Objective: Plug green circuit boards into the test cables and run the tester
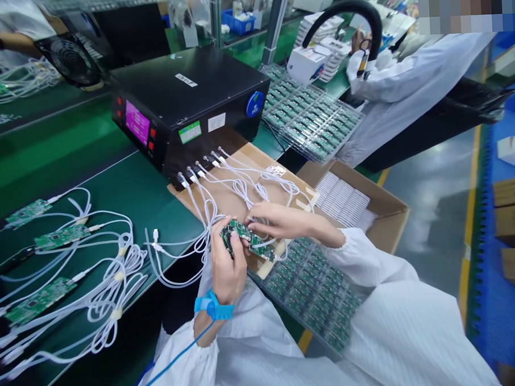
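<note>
Green circuit boards (241, 230) are pinched in the left hand (226, 268), seemingly for steadiness; the right hand (279, 217) is laid alongside, its pinch unclear. Below the grip, more boards (315, 287) are kept apart by a clear tray (290, 306); beyond, cables (212, 209) are spread across cardboard (249, 149).

Bright light on my left hand (227, 265), glare on the plastic tray (303, 134), deep shadow under the table (142, 192), stretched, blurry edges

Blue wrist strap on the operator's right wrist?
No, the blue wrist strap wraps the wrist of the left hand, the one gripping green circuit boards.
</note>
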`<state>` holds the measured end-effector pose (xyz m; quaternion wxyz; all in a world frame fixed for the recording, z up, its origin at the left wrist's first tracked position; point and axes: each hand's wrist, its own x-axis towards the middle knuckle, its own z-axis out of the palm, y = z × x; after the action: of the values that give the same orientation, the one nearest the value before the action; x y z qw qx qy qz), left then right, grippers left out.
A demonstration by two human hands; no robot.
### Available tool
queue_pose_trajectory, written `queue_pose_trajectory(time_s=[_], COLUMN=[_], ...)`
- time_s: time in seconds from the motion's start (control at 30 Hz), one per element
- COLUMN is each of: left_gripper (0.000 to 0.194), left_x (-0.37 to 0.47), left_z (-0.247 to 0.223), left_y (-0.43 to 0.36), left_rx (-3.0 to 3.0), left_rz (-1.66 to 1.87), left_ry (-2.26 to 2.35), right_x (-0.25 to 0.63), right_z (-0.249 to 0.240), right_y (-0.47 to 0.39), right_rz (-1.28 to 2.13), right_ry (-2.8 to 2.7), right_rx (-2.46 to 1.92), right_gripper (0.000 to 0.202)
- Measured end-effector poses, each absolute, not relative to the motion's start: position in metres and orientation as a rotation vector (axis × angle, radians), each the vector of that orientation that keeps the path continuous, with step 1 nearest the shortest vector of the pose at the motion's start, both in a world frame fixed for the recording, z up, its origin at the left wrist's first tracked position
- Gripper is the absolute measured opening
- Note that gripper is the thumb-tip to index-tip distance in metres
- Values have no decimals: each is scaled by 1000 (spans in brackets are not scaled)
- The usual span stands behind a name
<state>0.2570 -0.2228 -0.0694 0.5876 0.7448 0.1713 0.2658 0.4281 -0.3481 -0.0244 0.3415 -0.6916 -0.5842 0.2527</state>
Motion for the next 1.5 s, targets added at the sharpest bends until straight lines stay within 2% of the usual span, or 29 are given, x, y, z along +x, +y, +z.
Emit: queue_pose_trajectory(time_s=[0.43,0.97,1.2,1.3,1.5], left_gripper=[32,32,25,31,44], left_x=[258,253,247,232,193], left_z=[-71,-67,-46,-41,-45], left_y=[-234,-252,-247,-241,-227], left_rx=[1448,1343,1238,1266,1275], left_rz=[690,802,1060,880,104], left_ry=[470,526,822,827,710], right_x=[424,422,419,417,409], right_z=[-20,-29,-30,-30,-31], right_y=[-363,-356,-362,-356,-335], right_rz=[717,693,688,596,400], right_ry=[-1636,-1738,-1743,-1735,-1820], right_rx=[-1859,-1725,-1867,-1948,-2126], right_gripper=[24,28,31,27,24])
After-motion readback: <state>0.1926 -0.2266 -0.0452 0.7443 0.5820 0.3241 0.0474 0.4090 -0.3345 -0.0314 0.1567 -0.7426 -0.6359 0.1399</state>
